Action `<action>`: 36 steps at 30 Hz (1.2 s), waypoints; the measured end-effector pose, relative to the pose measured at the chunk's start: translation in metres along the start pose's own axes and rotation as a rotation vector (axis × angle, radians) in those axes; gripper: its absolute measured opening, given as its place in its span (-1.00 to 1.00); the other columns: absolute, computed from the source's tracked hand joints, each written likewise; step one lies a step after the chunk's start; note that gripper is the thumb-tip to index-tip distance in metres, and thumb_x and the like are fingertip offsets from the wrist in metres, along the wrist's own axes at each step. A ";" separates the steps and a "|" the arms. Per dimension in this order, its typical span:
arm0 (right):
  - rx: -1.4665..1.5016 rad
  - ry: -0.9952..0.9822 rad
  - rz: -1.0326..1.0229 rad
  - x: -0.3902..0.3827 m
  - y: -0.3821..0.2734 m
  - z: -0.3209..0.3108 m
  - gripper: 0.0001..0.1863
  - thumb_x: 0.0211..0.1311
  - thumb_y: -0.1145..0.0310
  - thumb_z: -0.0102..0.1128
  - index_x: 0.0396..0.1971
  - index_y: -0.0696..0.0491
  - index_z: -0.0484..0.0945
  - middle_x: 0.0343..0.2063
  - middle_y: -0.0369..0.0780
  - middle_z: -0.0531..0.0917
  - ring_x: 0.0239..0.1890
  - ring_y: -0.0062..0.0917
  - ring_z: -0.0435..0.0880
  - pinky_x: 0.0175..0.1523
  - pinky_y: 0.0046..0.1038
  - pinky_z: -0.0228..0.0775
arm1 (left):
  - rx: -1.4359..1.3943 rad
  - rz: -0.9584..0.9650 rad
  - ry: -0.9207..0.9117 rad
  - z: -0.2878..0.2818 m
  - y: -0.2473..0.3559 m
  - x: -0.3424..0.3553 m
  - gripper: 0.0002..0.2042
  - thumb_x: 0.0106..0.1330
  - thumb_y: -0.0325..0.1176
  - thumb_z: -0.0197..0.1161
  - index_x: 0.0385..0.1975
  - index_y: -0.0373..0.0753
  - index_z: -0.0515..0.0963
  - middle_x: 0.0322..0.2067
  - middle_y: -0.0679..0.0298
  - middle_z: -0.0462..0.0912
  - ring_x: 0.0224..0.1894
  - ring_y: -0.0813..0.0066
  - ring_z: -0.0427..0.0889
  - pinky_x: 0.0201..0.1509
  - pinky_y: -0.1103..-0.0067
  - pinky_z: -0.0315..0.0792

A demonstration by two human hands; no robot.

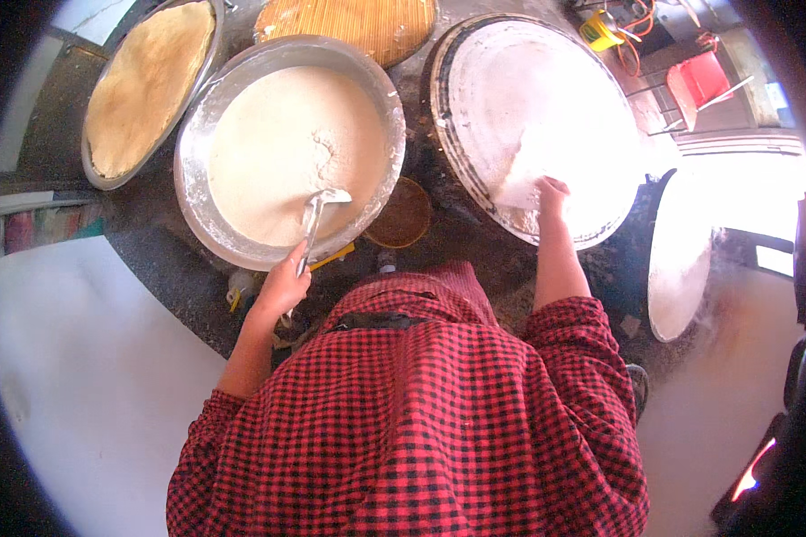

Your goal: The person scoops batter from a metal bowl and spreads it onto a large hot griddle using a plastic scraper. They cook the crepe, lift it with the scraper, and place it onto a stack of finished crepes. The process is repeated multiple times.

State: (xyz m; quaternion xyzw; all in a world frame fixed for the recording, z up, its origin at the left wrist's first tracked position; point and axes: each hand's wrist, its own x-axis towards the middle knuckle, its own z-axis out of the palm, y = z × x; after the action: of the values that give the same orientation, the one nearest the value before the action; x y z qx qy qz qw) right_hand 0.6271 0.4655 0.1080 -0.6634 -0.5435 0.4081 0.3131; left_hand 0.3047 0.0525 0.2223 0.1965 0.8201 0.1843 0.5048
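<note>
The left hand (284,285) has its fingers wrapped around the handle of a ladle (311,219), which is of smooth, shiny metal. Beyond these fingers, the ladle's head, coated with white, is over the thick, creamy batter (264,148), whose surface is mostly flat, with some small wrinkles. The batter lies in a wide metal basin (191,170), its round rim smeared with pale residue.

The right hand (553,192) has its fingers clenched on a pale flat piece (518,183); the strong glare washes out its outline. Under and beyond these fingers is a broad round griddle (582,116), whitish, with a dark, worn edge. Far beyond the left fingers stand a ribbed straw-coloured mat (349,22) and, more to the left, a tan, uneven flat sheet (152,85) on a round tray (93,166).
</note>
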 end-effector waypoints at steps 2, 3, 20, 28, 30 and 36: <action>0.005 0.091 0.073 -0.002 0.011 -0.044 -0.77 -0.18 0.50 0.21 -0.41 0.19 0.57 -0.51 -0.21 0.60 -0.46 -0.50 0.55 -0.35 -0.48 0.38 | 0.080 0.055 -0.028 -0.006 0.010 -0.002 -0.46 0.06 -0.50 0.02 0.13 -0.26 0.20 -0.18 -0.15 0.48 -0.09 0.07 0.49 -0.03 0.37 0.32; -0.119 0.126 0.093 0.000 0.014 -0.060 -0.77 -0.20 0.50 0.23 -0.41 0.18 0.57 -0.51 -0.20 0.60 -0.46 -0.49 0.55 -0.36 -0.47 0.39 | 0.107 0.107 -0.035 -0.010 0.014 -0.003 -0.46 0.05 -0.49 0.02 0.13 -0.26 0.21 -0.19 -0.14 0.48 -0.11 0.07 0.49 -0.04 0.36 0.33; -0.196 -0.083 -0.096 -0.035 0.032 -0.099 -0.80 -0.02 0.30 0.19 -0.39 0.07 0.57 -0.48 -0.20 0.64 -0.49 -0.52 0.58 -0.31 -0.46 0.41 | 0.715 0.221 0.328 -0.027 0.115 0.066 -0.78 0.05 -0.41 0.00 -0.39 -0.19 0.60 -0.47 0.03 0.59 -0.37 0.16 0.59 -0.24 0.38 0.44; -0.286 0.116 -0.003 0.035 0.010 -0.164 -0.76 -0.04 0.26 0.15 -0.41 0.09 0.59 -0.52 -0.25 0.66 -0.44 -0.55 0.61 -0.26 -0.51 0.39 | 0.620 0.073 0.337 -0.023 0.114 0.094 -0.81 0.07 -0.33 0.05 -0.39 -0.14 0.60 -0.55 0.12 0.60 -0.49 0.27 0.61 -0.31 0.43 0.44; -0.192 0.094 0.002 0.025 0.010 -0.161 -0.75 -0.03 0.29 0.15 -0.40 0.15 0.57 -0.50 -0.24 0.65 -0.45 -0.59 0.59 -0.28 -0.54 0.39 | 0.687 0.141 0.363 -0.020 0.115 0.100 -0.80 0.08 -0.33 0.05 -0.37 -0.14 0.60 -0.59 0.14 0.60 -0.56 0.33 0.60 -0.35 0.45 0.44; -0.149 -0.432 0.083 -0.045 0.037 -0.157 -0.80 -0.06 0.36 0.24 -0.42 0.14 0.58 -0.54 -0.24 0.63 -0.46 -0.63 0.55 -0.29 -0.54 0.38 | 0.626 0.020 0.325 -0.014 0.132 0.108 -0.79 0.09 -0.32 0.04 -0.35 -0.15 0.59 -0.53 0.12 0.61 -0.45 0.24 0.61 -0.29 0.42 0.45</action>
State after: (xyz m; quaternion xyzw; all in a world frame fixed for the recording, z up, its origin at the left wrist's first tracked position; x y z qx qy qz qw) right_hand 0.7799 0.4182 0.1590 -0.6036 -0.5989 0.5117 0.1225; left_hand 0.2658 0.2183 0.2125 0.3180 0.9045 -0.0422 0.2810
